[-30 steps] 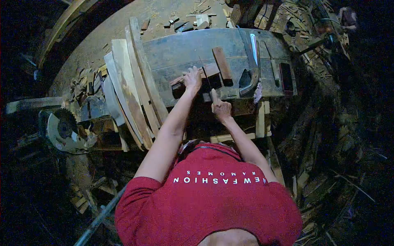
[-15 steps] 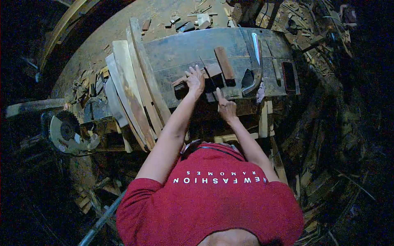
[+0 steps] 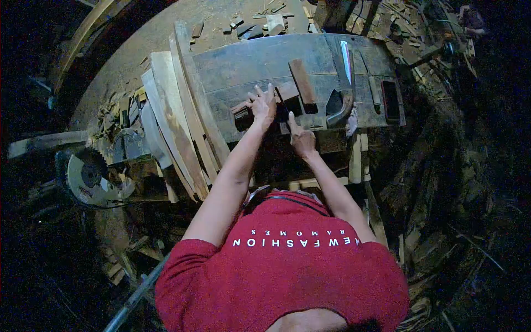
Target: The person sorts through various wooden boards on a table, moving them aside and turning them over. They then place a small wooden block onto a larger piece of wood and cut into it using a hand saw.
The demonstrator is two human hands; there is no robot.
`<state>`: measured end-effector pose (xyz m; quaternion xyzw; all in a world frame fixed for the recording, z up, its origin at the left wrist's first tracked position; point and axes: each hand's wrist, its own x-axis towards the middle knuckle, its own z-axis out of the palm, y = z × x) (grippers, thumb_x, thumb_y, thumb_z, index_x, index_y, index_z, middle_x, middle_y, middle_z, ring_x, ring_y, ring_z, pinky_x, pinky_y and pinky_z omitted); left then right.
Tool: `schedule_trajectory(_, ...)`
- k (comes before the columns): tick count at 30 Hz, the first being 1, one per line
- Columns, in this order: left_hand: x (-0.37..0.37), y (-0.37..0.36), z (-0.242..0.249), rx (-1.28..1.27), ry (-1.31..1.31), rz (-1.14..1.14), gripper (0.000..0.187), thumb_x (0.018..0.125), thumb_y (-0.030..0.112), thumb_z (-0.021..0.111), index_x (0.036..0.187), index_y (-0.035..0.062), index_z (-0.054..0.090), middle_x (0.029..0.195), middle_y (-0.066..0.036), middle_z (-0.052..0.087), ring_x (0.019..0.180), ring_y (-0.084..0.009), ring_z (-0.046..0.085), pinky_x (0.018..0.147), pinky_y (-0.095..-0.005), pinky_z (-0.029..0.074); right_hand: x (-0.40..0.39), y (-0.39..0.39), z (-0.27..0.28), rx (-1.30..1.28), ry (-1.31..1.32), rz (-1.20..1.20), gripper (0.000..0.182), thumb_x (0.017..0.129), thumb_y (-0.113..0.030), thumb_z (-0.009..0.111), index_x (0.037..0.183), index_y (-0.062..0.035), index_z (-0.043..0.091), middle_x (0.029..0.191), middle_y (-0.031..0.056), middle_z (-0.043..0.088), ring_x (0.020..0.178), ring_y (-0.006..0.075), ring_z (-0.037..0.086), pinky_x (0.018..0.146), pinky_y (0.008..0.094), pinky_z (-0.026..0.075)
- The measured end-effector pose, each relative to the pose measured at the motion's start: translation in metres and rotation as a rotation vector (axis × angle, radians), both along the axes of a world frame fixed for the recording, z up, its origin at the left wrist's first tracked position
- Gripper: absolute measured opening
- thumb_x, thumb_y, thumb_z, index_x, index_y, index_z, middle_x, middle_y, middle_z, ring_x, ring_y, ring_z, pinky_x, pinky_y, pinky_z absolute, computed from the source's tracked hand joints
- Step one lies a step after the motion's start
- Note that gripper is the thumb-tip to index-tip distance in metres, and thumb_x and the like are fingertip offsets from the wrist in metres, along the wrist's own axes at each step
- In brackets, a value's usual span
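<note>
My left hand (image 3: 263,109) presses on a reddish wood piece (image 3: 287,91) with fingers spread; a darker block (image 3: 241,118) sits beside and partly under it. A thin dark blade-like tool (image 3: 281,98) crosses the wood just right of my left fingers. Its near end meets my right hand (image 3: 302,140), whose index finger points forward along it while the other fingers are curled. The handle is hidden in the palm. Further right, a reddish-brown block (image 3: 302,86) lies on the workbench (image 3: 238,63).
Long boards (image 3: 176,116) lie at the left, beyond them a circular saw (image 3: 88,177). On the bench's right side are a hand saw (image 3: 347,66), a dark-bladed tool (image 3: 338,109), a chisel-like tool (image 3: 374,91) and a phone (image 3: 390,101). Wood scraps (image 3: 275,23) lie behind.
My right hand has shifted slightly forward and left, and the thin tool has slid with it across the wood. My left hand stays nearly in place, its fingers a little more spread.
</note>
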<state>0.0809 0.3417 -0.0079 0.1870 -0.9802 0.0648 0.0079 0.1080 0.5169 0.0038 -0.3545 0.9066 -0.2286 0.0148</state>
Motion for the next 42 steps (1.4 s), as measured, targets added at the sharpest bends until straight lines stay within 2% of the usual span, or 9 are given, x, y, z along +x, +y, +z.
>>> schedule_trajectory(2, -0.004, 0.002, 0.010, 0.259, -0.139, 0.104, 0.050, 0.084, 0.023, 0.044, 0.132, 0.0242, 0.030, 0.133, -0.024, 0.028, 0.112, -0.0530, 0.034, 0.080, -0.0666, 0.032, 0.012, 0.016, 0.004, 0.036, -0.066, 0.001, 0.073, 0.070, -0.002, 0.047, 0.136, -0.0091, 0.017, 0.073, 0.0175, 0.059, 0.054, 0.0325, 0.058, 0.047, 0.0441, 0.044)
schedule_trajectory(8, -0.008, -0.001, -0.013, 0.297, -0.046, 0.152, 0.042, 0.086, 0.024, 0.042, 0.128, 0.0231, 0.035, 0.131, -0.025, 0.031, 0.112, -0.0521, 0.034, 0.081, -0.0647, 0.033, 0.000, 0.007, 0.002, 0.165, -0.065, 0.028, 0.067, 0.071, -0.006, 0.049, 0.134, -0.0056, 0.025, 0.058, 0.0138, 0.056, 0.050, 0.0280, 0.057, 0.045, 0.0412, 0.046)
schedule_trajectory(10, -0.010, 0.000, -0.004, 0.320, -0.052, 0.162, 0.039, 0.087, 0.024, 0.041, 0.126, 0.0222, 0.038, 0.130, -0.025, 0.033, 0.111, -0.0515, 0.035, 0.081, -0.0641, 0.033, -0.016, -0.012, -0.001, 0.077, 0.069, 0.010, 0.072, 0.069, -0.002, 0.050, 0.134, -0.0030, 0.019, 0.057, 0.0168, 0.055, 0.050, 0.0325, 0.056, 0.043, 0.0406, 0.043)
schedule_trajectory(13, -0.009, 0.000, 0.005, 0.345, -0.045, 0.169, 0.035, 0.087, 0.024, 0.039, 0.122, 0.0207, 0.041, 0.128, -0.025, 0.035, 0.111, -0.0502, 0.036, 0.081, -0.0631, 0.034, -0.026, -0.024, 0.004, 0.071, 0.007, 0.009, 0.063, 0.072, -0.006, 0.048, 0.132, -0.0047, 0.028, 0.058, 0.0145, 0.057, 0.053, 0.0278, 0.059, 0.047, 0.0402, 0.047)
schedule_trajectory(20, -0.012, 0.000, 0.010, 0.363, -0.070, 0.203, 0.033, 0.087, 0.024, 0.038, 0.120, 0.0212, 0.044, 0.128, -0.024, 0.036, 0.111, -0.0491, 0.037, 0.082, -0.0622, 0.034, 0.008, 0.015, 0.008, 0.078, 0.001, 0.022, 0.073, 0.067, -0.002, 0.053, 0.133, -0.0034, 0.021, 0.065, 0.0194, 0.057, 0.050, 0.0340, 0.055, 0.046, 0.0419, 0.045)
schedule_trajectory(22, -0.011, 0.001, 0.010, 0.352, -0.060, 0.204, 0.033, 0.087, 0.024, 0.039, 0.120, 0.0215, 0.044, 0.128, -0.023, 0.037, 0.110, -0.0490, 0.038, 0.082, -0.0624, 0.034, 0.014, 0.021, 0.008, 0.149, -0.053, 0.060, 0.062, 0.074, -0.005, 0.046, 0.132, -0.0027, 0.025, 0.061, 0.0174, 0.057, 0.043, 0.0325, 0.055, 0.044, 0.0427, 0.048)
schedule_trajectory(30, -0.008, 0.002, 0.020, 0.338, -0.080, 0.188, 0.035, 0.086, 0.022, 0.042, 0.121, 0.0221, 0.044, 0.129, -0.023, 0.035, 0.112, -0.0483, 0.037, 0.082, -0.0620, 0.035, -0.031, -0.034, 0.001, -0.023, -0.104, 0.064, 0.077, 0.066, 0.003, 0.048, 0.135, -0.0055, 0.017, 0.064, 0.0191, 0.055, 0.058, 0.0356, 0.055, 0.049, 0.0437, 0.042)
schedule_trajectory(36, -0.009, -0.002, -0.001, 0.241, 0.004, 0.132, 0.045, 0.082, 0.013, 0.045, 0.126, 0.0234, 0.036, 0.121, -0.024, 0.040, 0.101, -0.0503, 0.044, 0.072, -0.0602, 0.041, 0.008, 0.014, 0.008, -0.008, -0.050, 0.045, 0.075, 0.065, 0.002, 0.050, 0.134, -0.0036, 0.022, 0.061, 0.0184, 0.055, 0.050, 0.0342, 0.055, 0.046, 0.0429, 0.042)
schedule_trajectory(42, -0.009, 0.000, 0.007, 0.408, 0.041, 0.177, 0.033, 0.085, 0.020, 0.041, 0.118, 0.0191, 0.045, 0.126, -0.029, 0.036, 0.110, -0.0544, 0.035, 0.081, -0.0631, 0.035, -0.019, -0.015, -0.003, 0.109, -0.083, 0.043, 0.067, 0.071, -0.001, 0.048, 0.133, -0.0028, 0.024, 0.062, 0.0183, 0.058, 0.050, 0.0324, 0.057, 0.046, 0.0425, 0.044)
